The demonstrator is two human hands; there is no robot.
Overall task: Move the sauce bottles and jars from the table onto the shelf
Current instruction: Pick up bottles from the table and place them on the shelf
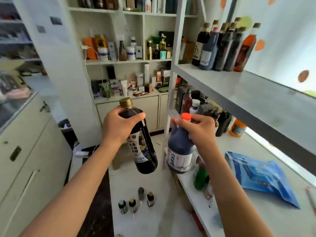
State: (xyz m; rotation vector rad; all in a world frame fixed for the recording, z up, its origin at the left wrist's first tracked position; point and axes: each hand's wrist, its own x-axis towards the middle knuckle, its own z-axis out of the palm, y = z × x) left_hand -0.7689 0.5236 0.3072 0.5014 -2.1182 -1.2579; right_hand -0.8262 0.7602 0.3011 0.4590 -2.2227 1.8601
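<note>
My left hand (119,127) grips the neck of a tall dark bottle with a gold cap (143,142), held in the air over the floor. My right hand (198,129) grips the neck of a dark blue jug with an orange cap (179,149), held at the left edge of the white metal shelf (239,86). On the upper shelf board stands a row of several dark sauce bottles (222,48). More bottles (201,106) stand at the back of the lower board (256,219).
A blue plastic bag (259,175) lies on the lower board. A green bottle (201,177) stands at that board's front edge. Several small bottles (136,200) stand on the floor below. A white cabinet (25,151) is on the left, a wall unit with boxes (128,53) ahead.
</note>
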